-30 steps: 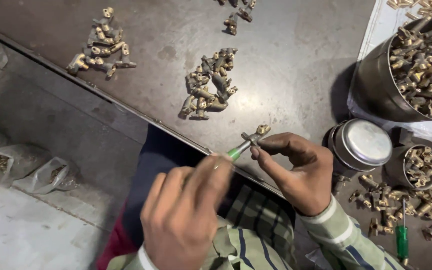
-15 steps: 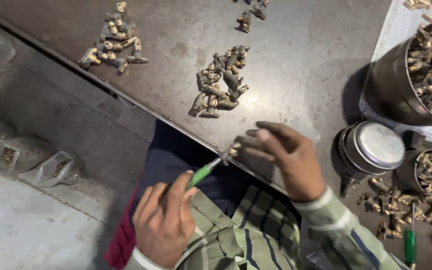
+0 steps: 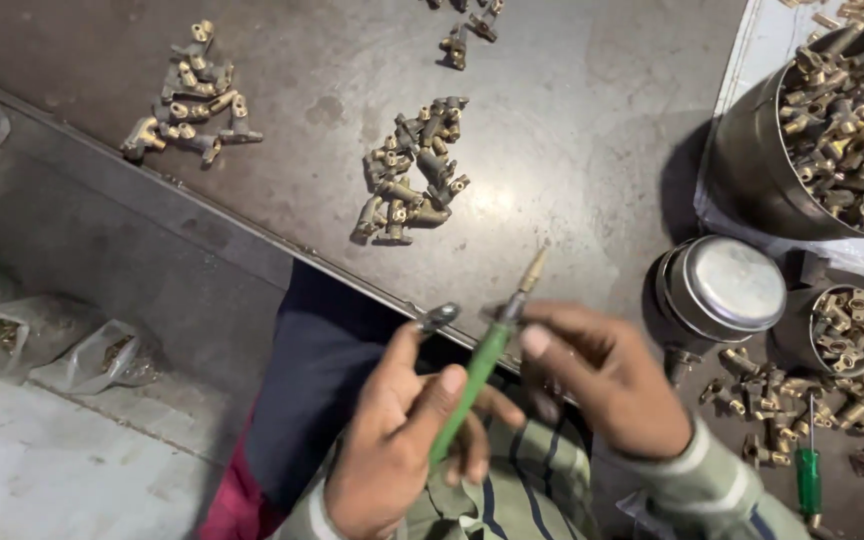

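Gripping a green-handled screwdriver [image 3: 482,365] near its grip, the left hand [image 3: 397,450] closes around it; the right hand [image 3: 602,375] pinches the shaft, steadying the tip over the metal worktable [image 3: 572,120] edge, beside a small brass fitting [image 3: 439,317].

two hands [image 3: 392,450], two green screwdrivers [image 3: 472,380], three metal tins [image 3: 722,290]

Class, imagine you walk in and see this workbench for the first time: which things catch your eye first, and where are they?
At bottom centre, the left hand grips a green-handled tool while the right hand pinches its upper end; a small metal piece sits at the left thumb tip. On the dark table, a pile of brass fittings lies mid-frame. At the right edge, a metal pot is heaped with more.
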